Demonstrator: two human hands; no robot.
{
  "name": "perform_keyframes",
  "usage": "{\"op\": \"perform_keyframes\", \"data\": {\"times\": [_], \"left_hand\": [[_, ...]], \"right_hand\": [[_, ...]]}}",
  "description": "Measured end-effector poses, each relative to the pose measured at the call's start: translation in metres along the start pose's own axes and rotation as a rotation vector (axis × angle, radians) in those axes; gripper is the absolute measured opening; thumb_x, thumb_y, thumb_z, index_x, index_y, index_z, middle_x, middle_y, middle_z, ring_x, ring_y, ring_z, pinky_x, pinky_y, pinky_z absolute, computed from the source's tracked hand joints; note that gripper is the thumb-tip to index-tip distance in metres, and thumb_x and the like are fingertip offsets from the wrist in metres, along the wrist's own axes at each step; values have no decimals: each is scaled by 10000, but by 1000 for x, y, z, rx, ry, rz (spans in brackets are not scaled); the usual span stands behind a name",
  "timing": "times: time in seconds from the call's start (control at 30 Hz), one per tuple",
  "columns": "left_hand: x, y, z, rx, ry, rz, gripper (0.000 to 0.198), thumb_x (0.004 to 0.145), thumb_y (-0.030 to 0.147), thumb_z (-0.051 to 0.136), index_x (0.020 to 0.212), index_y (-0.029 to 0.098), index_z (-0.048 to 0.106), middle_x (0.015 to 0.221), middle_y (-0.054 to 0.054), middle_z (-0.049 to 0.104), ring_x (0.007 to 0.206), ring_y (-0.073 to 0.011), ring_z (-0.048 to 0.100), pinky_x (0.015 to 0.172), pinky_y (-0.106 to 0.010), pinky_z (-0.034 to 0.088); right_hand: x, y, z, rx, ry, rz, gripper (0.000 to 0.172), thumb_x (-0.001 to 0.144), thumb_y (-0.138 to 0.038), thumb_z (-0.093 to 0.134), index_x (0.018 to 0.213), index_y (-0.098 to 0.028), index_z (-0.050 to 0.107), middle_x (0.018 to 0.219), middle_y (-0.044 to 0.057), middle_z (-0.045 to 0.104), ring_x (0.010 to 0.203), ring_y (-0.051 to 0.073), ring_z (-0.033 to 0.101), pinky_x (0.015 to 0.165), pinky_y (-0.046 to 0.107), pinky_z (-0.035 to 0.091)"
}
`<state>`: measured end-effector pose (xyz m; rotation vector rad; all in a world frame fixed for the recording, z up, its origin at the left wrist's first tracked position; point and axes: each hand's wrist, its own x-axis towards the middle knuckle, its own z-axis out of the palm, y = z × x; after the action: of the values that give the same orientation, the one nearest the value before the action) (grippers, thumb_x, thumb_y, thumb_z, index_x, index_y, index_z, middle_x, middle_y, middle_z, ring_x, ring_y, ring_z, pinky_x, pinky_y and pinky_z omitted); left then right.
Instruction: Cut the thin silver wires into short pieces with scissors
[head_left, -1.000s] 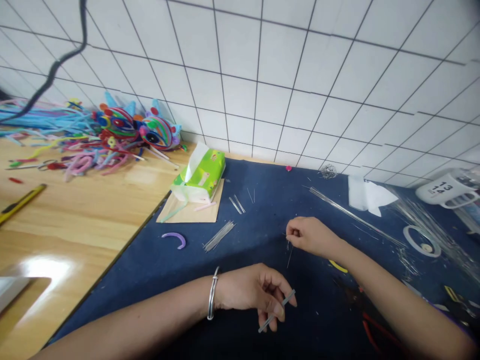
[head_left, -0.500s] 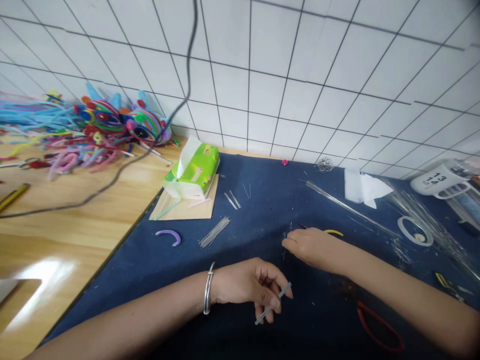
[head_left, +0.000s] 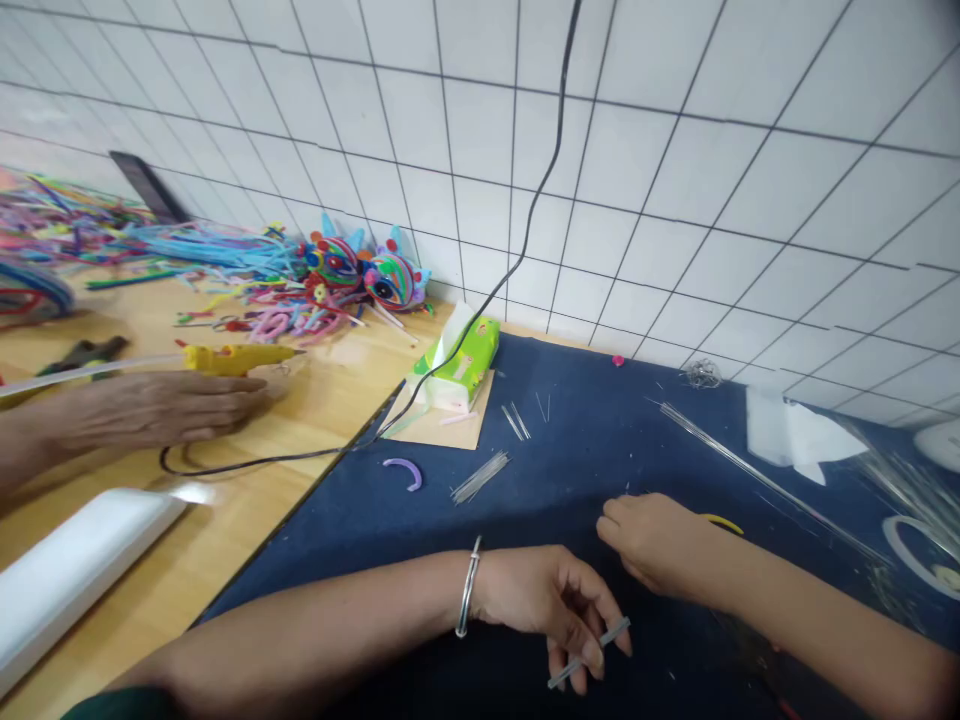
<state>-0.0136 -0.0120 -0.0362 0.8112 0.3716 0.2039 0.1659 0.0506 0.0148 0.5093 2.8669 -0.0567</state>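
My left hand [head_left: 551, 610], with a silver bangle at the wrist, is closed on a short translucent stick [head_left: 589, 655], which slants between thumb and fingers. Farther right, my right hand [head_left: 649, 540] rests low over the dark blue mat [head_left: 577, 440] with its fingertips pressed together. What they hold, if anything, is hidden. Beyond my right wrist a yellow curved handle [head_left: 724, 523] sticks out. A bundle of short thin wires [head_left: 480, 478] lies on the mat, with a few more wire pieces [head_left: 516, 421] behind it and a purple curved piece [head_left: 405, 472] to its left.
At left, another person's hand [head_left: 180, 408] lies beside a yellow glue gun [head_left: 240, 358] on the wooden table. A black cord [head_left: 517, 260] crosses a green tissue pack [head_left: 472, 360]. Colourful pipe cleaners [head_left: 217, 250] lie by the wall. Long wires [head_left: 750, 465] and a tape roll [head_left: 919, 555] are at right.
The view has swung left, bringing another person's hand and the glue gun into sight. My left hand still grips the translucent stick; my right hand stays low at the mat.
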Motion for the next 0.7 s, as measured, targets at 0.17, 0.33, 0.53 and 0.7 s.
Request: {"op": "perform_keyframes", "data": {"times": [0.17, 0.33, 0.53, 0.7], "left_hand": [[-2, 0, 1, 16, -23, 16, 338, 640, 206, 698, 968, 153, 641, 684, -3, 620, 569, -105, 621, 507, -191, 504], [-1, -2, 5, 36, 32, 49, 352, 615, 261, 719, 942, 154, 645, 679, -1, 615, 564, -105, 613, 526, -210, 496], [-9, 15, 15, 145, 341, 391, 206, 665, 249, 676, 815, 118, 623, 712, -22, 609, 633, -109, 601, 610, -228, 466], [-15, 39, -3, 303, 878, 765, 81, 747, 207, 577, 750, 127, 573, 787, -35, 605, 711, -117, 569, 658, -234, 437]], "right_hand": [[3, 2, -19, 536, 269, 324, 71, 741, -146, 441, 726, -189, 495, 637, -21, 520, 552, 89, 461, 529, 206, 356], [29, -2, -3, 937, 511, 518, 144, 780, -257, 459, 888, -202, 537, 761, -5, 594, 657, 110, 557, 622, 226, 437], [51, 3, 23, 909, 560, 575, 118, 752, -256, 497, 786, -183, 583, 725, -4, 607, 645, 115, 555, 626, 234, 427], [45, 2, 26, 1000, 663, 582, 164, 771, -323, 499, 797, -179, 571, 703, -8, 594, 649, 120, 542, 617, 231, 422]]}}
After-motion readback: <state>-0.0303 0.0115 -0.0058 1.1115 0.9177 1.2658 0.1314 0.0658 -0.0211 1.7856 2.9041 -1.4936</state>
